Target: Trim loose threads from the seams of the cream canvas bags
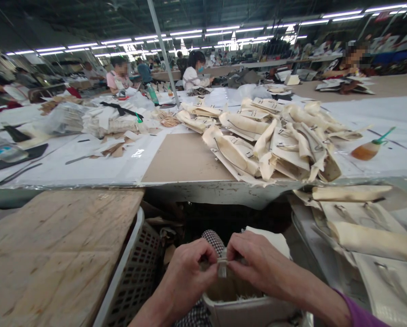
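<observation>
A cream bag body [247,311] sits open in the lap, its raw inner edge frayed near the rim. Above its opening, my left hand [191,268] and my right hand [258,261] meet, with thumbs and forefingers pinched. Between them is a short pale strip [222,269], gripped from both sides. My fingers cover most of it, so I cannot tell how it joins the bag. A cream flap [273,240] rises behind my right hand.
Cream bag pieces [281,141] lie heaped on the long table [87,163]. A glue bottle [367,149] rests at right. Left of the lap, a plastic basket [135,272] stands beside a brown board [50,254]. More bag pieces [370,231] lie at right. People work beyond.
</observation>
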Tool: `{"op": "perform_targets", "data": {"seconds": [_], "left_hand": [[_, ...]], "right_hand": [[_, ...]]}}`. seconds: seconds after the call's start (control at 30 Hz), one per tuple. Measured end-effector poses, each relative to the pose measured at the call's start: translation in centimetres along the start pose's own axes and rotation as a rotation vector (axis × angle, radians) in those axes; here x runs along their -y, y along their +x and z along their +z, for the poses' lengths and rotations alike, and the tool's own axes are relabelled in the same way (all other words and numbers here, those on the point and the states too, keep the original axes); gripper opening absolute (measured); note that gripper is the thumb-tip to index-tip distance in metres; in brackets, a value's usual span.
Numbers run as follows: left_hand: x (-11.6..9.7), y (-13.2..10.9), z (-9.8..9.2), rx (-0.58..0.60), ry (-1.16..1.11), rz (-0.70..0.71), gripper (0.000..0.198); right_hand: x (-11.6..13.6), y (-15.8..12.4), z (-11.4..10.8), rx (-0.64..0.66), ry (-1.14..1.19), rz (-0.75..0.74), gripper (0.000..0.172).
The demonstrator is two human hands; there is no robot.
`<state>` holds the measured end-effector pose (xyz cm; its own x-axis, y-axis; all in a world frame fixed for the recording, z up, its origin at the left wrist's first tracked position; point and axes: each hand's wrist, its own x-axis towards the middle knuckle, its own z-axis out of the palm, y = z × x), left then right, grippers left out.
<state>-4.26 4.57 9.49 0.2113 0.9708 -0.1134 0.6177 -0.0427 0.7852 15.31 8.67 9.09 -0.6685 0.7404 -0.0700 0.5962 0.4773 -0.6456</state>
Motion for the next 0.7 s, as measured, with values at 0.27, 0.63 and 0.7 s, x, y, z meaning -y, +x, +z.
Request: {"op": "perform_targets", "data": {"seconds": [0.27, 0.63, 0.7], "left_hand": [[0.4, 0.6, 0.2, 0.028, -0.461, -0.227, 0.023], [0.6, 1.6, -1.0, 0.205, -0.174, -0.104, 0.014], [-0.1, 1.6, -1.2, 0.203, -0.012, -0.052, 0.017]], "right_hand": [[-0.1, -0.5, -0.1, -0.012, 0.172, 0.088, 0.015], [-0.8, 0.7, 0.4, 0.166, -0.024, -0.067, 0.032], [-0.9, 0.6, 0.5, 0.156, -0.034, -0.076, 0.033]]}}
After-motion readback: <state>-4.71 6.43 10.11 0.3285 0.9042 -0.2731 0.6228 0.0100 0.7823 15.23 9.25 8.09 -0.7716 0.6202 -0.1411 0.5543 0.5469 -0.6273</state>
